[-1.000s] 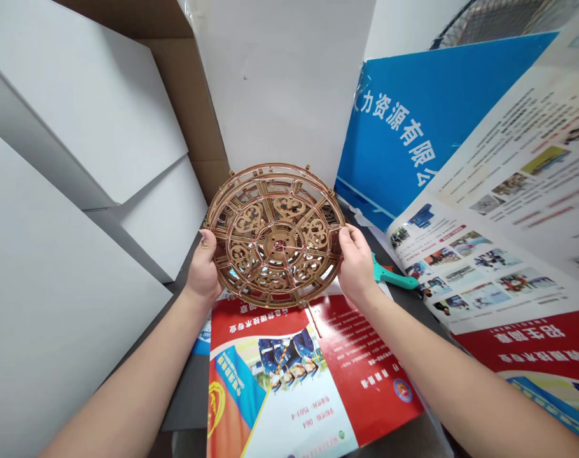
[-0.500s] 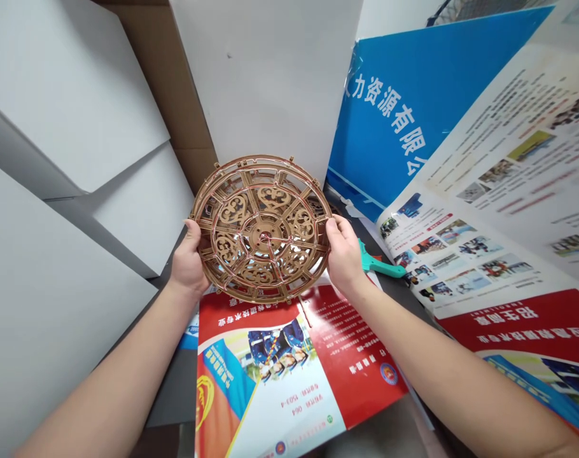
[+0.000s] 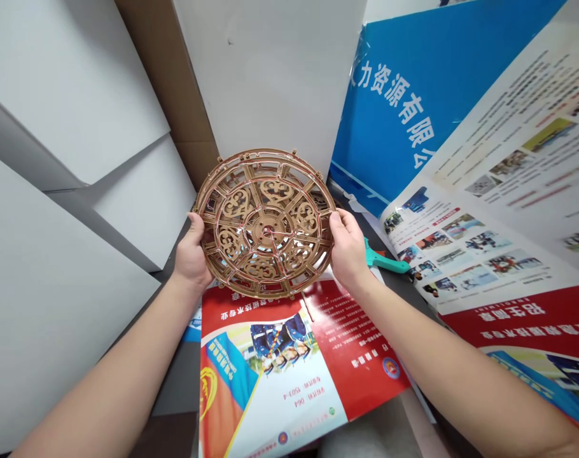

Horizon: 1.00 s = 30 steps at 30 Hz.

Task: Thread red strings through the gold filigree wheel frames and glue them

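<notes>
A round, brown-gold openwork frame [image 3: 265,231] is tilted towards me in the middle of the head view. It has scroll-patterned panels, spokes and small tabs on its rim, and thin coppery wire runs along its rings and to the hub. My left hand [image 3: 192,253] is closed on its left edge, thumb up. On the right edge, my right hand [image 3: 350,249] grips the rim with the thumb in front. Most fingers of both hands are hidden behind the frame. Just beyond my right hand lies a teal-handled tool [image 3: 389,262], its other end covered by that hand.
Beneath the frame, a red and white printed poster [image 3: 308,394] covers part of the dark surface [image 3: 175,378]. White boxes [image 3: 55,254] wall in the left side, and a white panel [image 3: 270,83] stands behind. A blue board [image 3: 413,70] and a printed sheet [image 3: 509,184] lean at the right.
The view has shifted slightly, and the frame sits a little higher and further right in it. Both hands keep the same hold on the rim.
</notes>
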### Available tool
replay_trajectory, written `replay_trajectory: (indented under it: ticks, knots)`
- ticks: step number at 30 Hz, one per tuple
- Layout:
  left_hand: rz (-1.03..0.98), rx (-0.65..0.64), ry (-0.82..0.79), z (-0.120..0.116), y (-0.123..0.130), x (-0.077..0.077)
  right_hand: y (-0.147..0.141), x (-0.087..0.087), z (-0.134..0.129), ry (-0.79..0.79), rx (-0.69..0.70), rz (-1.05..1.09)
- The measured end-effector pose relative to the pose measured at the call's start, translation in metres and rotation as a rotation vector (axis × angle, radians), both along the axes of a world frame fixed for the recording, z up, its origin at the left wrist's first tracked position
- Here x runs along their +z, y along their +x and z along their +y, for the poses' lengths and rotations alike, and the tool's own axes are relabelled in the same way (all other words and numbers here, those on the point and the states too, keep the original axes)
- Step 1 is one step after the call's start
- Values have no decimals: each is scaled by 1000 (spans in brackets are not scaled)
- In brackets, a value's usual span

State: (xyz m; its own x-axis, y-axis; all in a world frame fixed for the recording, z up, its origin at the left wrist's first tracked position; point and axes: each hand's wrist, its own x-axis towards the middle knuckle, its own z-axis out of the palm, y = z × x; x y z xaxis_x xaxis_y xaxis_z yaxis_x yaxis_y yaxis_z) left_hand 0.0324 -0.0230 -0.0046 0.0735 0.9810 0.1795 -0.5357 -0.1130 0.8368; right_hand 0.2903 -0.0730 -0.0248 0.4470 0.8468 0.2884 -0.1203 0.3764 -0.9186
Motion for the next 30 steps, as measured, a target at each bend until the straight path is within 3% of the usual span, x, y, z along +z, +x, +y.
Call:
replay_trajectory:
  ticks: [30]
  knots:
    - [-42, -64, -52, -1, 1, -5, 5, -9, 5, -25, -9, 15]
